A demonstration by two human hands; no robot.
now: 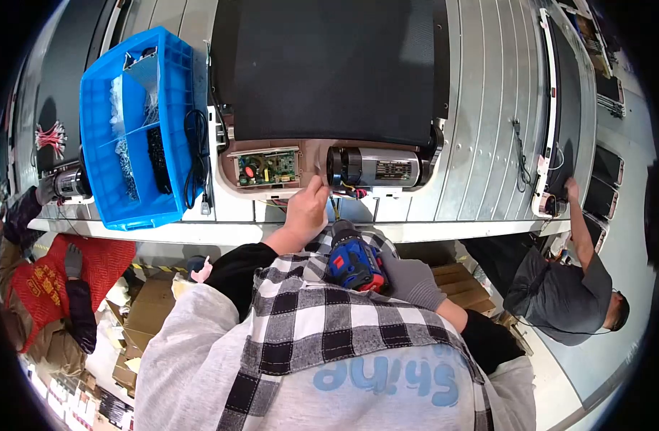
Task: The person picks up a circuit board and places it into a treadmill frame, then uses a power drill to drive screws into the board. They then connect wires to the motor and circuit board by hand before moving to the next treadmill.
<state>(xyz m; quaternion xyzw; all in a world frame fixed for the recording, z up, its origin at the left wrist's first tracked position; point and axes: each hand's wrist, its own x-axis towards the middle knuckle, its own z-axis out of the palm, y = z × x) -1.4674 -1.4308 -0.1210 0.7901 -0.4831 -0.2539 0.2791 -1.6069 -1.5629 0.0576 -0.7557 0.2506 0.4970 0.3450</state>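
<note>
My left hand is bare and closed in a pinch at the front edge of a treadmill-like unit. What its fingertips hold, if anything, is too small to make out. To its left lies a green circuit board in the unit's open front housing; to its right sits a cylindrical motor with thin wires below it. My right hand, in a grey glove, grips a blue and black cordless drill close to my body. The drill's bit points toward the unit, just right of my left hand.
A blue divided bin with screws and clear bags stands at left, a coiled black power cord beside it. Another cord lies on the slatted metal table. Co-workers stand at far left and right; cardboard boxes are below.
</note>
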